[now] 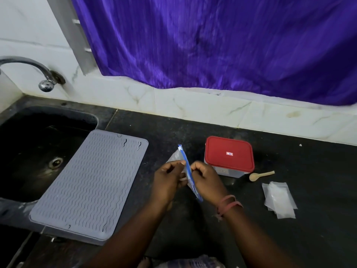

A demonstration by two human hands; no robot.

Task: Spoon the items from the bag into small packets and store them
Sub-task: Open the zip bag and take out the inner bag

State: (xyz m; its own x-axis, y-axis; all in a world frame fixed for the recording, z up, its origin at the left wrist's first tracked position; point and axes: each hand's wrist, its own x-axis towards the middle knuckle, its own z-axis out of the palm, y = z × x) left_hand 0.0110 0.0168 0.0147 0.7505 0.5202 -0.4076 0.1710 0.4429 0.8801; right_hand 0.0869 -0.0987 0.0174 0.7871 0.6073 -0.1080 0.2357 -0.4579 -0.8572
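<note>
Black stone counter (289,238), purple curtain (212,41) at 12 o'clock; left hand (169,179) and right hand (207,182) pinch blue-zipped clear bag (185,165), contents indiscernible.

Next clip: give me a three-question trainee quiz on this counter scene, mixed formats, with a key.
1. True or false: the red lid is off the container.
2. Both hands, left and right, pinch what?
A. wooden spoon
B. zip bag
C. small packets
3. Fill in: the grey mat lies partly over the ____.

Key: 1 false; 2 B; 3 sink.
</note>
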